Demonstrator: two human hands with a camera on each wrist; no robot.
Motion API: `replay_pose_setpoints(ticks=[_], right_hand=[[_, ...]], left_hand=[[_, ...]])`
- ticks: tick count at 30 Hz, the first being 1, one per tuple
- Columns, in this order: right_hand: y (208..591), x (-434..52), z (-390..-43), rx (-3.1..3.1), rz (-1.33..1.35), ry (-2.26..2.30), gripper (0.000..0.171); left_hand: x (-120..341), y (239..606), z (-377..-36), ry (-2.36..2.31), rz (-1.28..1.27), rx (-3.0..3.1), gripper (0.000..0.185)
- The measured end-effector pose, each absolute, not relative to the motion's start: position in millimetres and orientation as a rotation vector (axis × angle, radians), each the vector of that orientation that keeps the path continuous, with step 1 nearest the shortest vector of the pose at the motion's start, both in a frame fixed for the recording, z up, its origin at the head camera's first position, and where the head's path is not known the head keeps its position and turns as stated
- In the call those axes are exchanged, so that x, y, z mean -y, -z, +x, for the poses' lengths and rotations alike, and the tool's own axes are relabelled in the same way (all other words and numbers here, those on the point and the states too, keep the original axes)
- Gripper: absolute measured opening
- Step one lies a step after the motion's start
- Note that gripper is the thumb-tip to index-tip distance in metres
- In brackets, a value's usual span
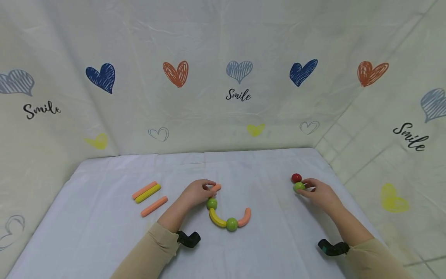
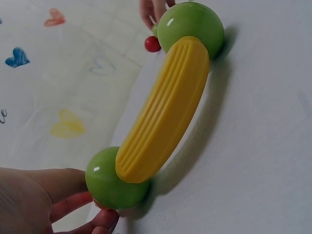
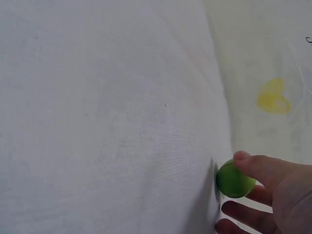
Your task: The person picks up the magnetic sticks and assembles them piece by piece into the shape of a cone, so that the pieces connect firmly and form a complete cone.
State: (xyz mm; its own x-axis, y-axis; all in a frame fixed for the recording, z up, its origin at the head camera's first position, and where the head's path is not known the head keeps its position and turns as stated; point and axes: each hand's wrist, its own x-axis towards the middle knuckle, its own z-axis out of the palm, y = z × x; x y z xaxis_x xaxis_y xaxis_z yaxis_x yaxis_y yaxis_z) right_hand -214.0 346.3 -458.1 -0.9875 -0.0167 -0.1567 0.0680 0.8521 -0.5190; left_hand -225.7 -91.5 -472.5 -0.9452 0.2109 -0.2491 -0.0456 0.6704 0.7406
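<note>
In the head view my left hand (image 1: 198, 192) pinches a salmon stick (image 1: 216, 187), partly hidden by the fingers, at the upper left end of a U-shaped chain. Below it the chain runs through a green ball (image 1: 211, 204), a curved yellow stick (image 1: 217, 219), a second green ball (image 1: 232, 224) and a curved salmon stick (image 1: 245, 218). The left wrist view shows the ridged yellow stick (image 2: 163, 112) joining both green balls. Over at the right, my right hand (image 1: 319, 192) holds a loose green ball (image 3: 235, 180) between thumb and fingers, with a red ball (image 1: 296, 178) just behind it.
To the left on the white cloth (image 1: 104, 232) lie a straight salmon stick (image 1: 144, 190) against a straight yellow stick (image 1: 148, 193), and another salmon stick (image 1: 154, 206) nearer me. A white backdrop (image 1: 209, 116) printed with hearts rises behind the table.
</note>
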Motion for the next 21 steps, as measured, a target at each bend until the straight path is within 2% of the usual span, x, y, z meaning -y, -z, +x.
replay_pose_setpoints(ticks=[21], right_hand=[[445, -325, -205, -2.934, -0.061, 0.812, 0.052]], left_hand=[[93, 469, -218, -1.245, 0.135, -2.526, 0.039]])
